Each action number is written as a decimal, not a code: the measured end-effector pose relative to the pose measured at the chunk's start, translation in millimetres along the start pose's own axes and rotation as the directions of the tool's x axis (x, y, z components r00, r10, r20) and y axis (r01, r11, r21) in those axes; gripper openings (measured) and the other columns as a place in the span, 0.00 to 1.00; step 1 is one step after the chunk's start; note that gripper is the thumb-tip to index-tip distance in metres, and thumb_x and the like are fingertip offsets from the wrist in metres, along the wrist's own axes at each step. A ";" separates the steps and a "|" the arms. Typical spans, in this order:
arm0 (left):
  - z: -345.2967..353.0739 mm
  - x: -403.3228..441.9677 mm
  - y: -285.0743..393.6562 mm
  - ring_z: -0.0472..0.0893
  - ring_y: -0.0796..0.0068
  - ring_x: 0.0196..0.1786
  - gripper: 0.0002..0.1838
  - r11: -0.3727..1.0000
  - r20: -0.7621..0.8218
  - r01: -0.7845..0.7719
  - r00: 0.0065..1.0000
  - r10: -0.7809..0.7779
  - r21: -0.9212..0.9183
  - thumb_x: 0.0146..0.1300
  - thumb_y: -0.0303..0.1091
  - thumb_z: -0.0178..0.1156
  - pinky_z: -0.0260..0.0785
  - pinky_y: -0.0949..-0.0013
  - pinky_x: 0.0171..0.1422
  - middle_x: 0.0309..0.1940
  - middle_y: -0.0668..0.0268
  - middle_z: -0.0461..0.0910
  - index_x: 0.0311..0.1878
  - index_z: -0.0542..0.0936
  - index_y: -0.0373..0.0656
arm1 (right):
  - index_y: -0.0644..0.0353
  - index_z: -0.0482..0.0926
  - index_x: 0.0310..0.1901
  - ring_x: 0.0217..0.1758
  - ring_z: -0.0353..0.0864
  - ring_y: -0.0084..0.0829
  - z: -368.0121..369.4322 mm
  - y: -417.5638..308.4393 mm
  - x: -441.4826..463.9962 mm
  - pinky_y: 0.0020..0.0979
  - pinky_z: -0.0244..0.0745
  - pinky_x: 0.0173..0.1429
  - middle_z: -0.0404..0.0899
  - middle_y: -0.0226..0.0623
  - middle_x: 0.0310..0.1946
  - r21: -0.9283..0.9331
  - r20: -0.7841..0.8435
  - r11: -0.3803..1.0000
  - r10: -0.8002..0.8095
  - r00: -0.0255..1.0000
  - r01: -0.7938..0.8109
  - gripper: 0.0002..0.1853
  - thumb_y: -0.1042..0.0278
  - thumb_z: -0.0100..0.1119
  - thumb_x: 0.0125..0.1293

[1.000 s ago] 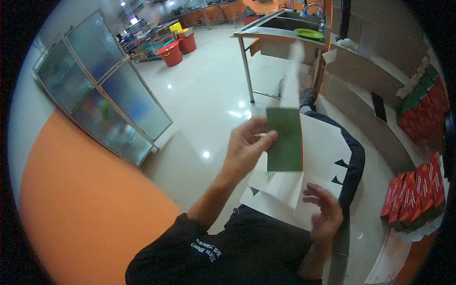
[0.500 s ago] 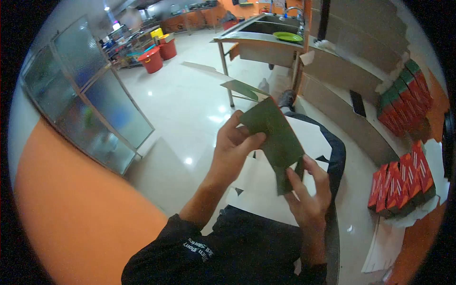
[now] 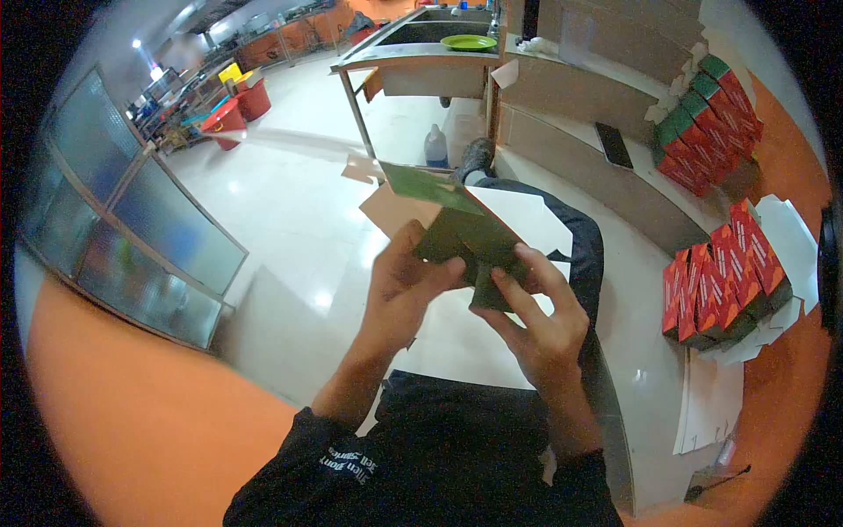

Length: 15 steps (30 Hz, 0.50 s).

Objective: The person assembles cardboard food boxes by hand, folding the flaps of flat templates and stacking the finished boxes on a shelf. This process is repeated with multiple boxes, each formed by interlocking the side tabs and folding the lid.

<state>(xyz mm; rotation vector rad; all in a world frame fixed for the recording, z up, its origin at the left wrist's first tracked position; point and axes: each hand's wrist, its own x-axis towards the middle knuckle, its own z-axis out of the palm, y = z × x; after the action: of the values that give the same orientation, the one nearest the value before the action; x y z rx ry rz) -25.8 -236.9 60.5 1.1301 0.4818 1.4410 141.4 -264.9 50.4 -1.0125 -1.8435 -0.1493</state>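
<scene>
A partly folded carton (image 3: 479, 230) of thin card, dark green on the faces toward me and pale brown on a flap to the left, is held above my lap. My left hand (image 3: 399, 285) grips its left side, thumb on the green face. At the lower right, my right hand (image 3: 544, 321) pinches the bent end flaps between thumb and fingers. Part of the carton is hidden behind the fingers. Under it, flat white card sheets (image 3: 457, 342) lie across my lap.
Right of me stand a near row of red cartons (image 3: 724, 272) and a farther group of red and green cartons (image 3: 707, 127). A black phone (image 3: 613, 145) lies on the ledge. Ahead is a sink (image 3: 421, 53) with a green plate (image 3: 468, 42); a frosted glass door (image 3: 132, 202) stands left.
The carton has gone from a flatter panel to a more folded shape, its lower end flaps bent. Both hands have moved slightly left in view, and the camera has turned a little right.
</scene>
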 end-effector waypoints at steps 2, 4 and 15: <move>-0.9 -2.7 -6.8 0.77 0.66 0.51 0.20 0.996 0.017 0.083 0.996 -0.083 0.043 0.60 0.19 0.57 0.76 0.64 0.55 0.50 0.58 0.75 0.56 0.68 0.36 | 0.60 0.81 0.42 0.43 0.80 0.38 4.9 2.6 -5.0 0.32 0.80 0.39 0.73 0.45 0.53 0.028 -0.016 0.998 0.063 0.998 -0.063 0.22 0.67 0.75 0.42; -1.9 -10.6 -12.9 0.76 0.68 0.54 0.22 0.984 0.013 0.156 0.987 -0.157 0.081 0.60 0.20 0.58 0.73 0.66 0.57 0.52 0.59 0.74 0.58 0.68 0.37 | 0.60 0.80 0.44 0.43 0.81 0.37 7.6 4.6 -12.7 0.30 0.80 0.37 0.73 0.45 0.53 0.081 -0.009 0.987 0.141 0.990 -0.139 0.23 0.66 0.75 0.43; 4.0 -7.4 2.4 0.79 0.63 0.52 0.20 0.873 0.183 -0.056 0.982 -0.038 0.484 0.59 0.22 0.60 0.72 0.64 0.58 0.49 0.55 0.77 0.54 0.67 0.34 | 0.63 0.65 0.58 0.37 0.82 0.32 16.2 -5.5 -13.2 0.27 0.82 0.35 0.68 0.45 0.53 0.455 0.132 0.769 0.441 0.888 -0.449 0.37 0.66 0.75 0.48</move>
<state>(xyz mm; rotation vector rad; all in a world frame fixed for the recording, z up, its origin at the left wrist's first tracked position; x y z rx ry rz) -24.8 -245.5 61.6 1.6571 0.7326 1.2326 128.4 -267.8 33.3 -1.0597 -1.4888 0.5813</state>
